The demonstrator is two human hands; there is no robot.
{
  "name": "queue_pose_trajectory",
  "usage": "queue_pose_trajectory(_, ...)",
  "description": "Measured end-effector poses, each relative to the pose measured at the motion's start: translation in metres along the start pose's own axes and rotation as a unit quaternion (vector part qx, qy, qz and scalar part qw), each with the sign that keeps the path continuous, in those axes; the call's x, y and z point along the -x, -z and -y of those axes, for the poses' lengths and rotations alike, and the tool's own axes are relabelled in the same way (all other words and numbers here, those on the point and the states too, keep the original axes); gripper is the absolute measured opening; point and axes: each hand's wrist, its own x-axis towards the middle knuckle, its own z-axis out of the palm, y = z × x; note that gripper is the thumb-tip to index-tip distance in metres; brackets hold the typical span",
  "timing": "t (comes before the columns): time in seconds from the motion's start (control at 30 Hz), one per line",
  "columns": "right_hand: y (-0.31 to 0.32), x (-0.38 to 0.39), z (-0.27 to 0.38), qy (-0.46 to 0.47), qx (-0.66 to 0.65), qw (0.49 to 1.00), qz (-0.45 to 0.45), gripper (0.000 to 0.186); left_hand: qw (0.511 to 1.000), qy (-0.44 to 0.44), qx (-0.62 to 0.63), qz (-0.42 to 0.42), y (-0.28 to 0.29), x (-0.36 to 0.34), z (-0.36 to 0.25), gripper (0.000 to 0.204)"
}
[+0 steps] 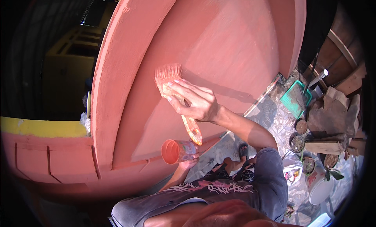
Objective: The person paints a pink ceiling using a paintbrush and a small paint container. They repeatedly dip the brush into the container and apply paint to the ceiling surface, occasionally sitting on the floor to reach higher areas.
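My right hand (199,101) is closed around a wide paintbrush (192,129) with a paint-smeared wooden handle that has a hole near its end. Its bristles (167,73), coated in salmon-red paint, rest against or just in front of the salmon-coloured wall (231,43); exact contact is hard to tell. Darker, wetter-looking paint covers the wall's left part and top, while paler patches show on the right and lower down. Below the brush, my left hand (189,164) grips a plastic cup (171,151), tilted with its reddish inside showing. Part of that hand is behind the cup.
A raised curved border (111,70) frames the wall on the left, beside a yellow-topped ledge (43,127). On the tiled floor at right stand a green dustpan (294,99), several plant pots, wood scraps (324,147) and a white bucket (321,191).
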Motion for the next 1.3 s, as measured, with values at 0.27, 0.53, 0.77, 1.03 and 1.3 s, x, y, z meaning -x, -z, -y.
queue_pose_trajectory(0.27, 0.067, -0.051, -0.144, -0.320, -0.302, 0.893, -0.093, 0.013, 0.999, 0.031, 0.012, 0.036, -0.011, -0.022, 0.007, 0.041)
queue_pose_trajectory(0.53, 0.129, -0.094, -0.240, -0.134, 0.113, 0.940, -0.294, 0.020, 0.998, 0.033, 0.003, 0.058, -0.013, -0.034, 0.006, 0.042)
queue_pose_trajectory(0.77, 0.081, -0.051, -0.105, -0.107, -0.126, 0.986, -0.015, 0.017, 0.998, 0.047, 0.002, 0.047, -0.024, -0.060, 0.006, 0.042)
queue_pose_trajectory(1.03, 0.161, -0.117, -0.274, -0.223, -0.141, 0.925, -0.275, 0.016, 0.996, 0.062, -0.012, 0.056, -0.038, -0.078, 0.014, 0.042)
queue_pose_trajectory(1.3, 0.105, -0.080, -0.179, -0.028, 0.139, 0.987, -0.077, 0.018, 0.995, 0.066, 0.031, 0.061, -0.030, -0.088, 0.016, 0.045)
